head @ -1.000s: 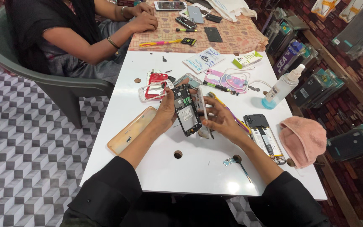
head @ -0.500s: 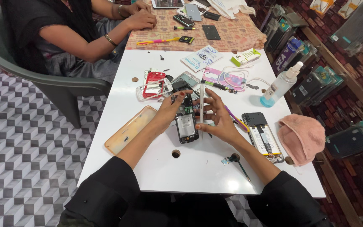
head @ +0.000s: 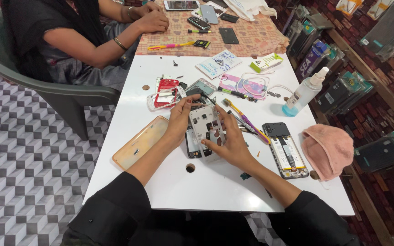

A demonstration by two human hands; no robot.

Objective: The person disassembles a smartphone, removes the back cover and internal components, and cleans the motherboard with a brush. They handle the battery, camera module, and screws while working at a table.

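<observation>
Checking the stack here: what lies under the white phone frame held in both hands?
Under the white frame lies a dark opened phone body, its left edge showing on the white table. The rest is hidden by frame and right hand.

A white printed card with dark markings (head: pixel 218 64) is seen at twelve o'clock on the white table. At one o'clock, a small white and green box (head: pixel 266 62) is laid beside it. A pink and white flat packet (head: pixel 245 85) is placed just below these, under a white cable. On the patterned cloth at twelve o'clock, a phone with a lit pale screen (head: pixel 181 5) is found, with a dark-screened black phone (head: pixel 228 35) near it. At three o'clock, hanging clear packets with coloured cards (head: pixel 338 93) are ranged along the brick wall.
</observation>
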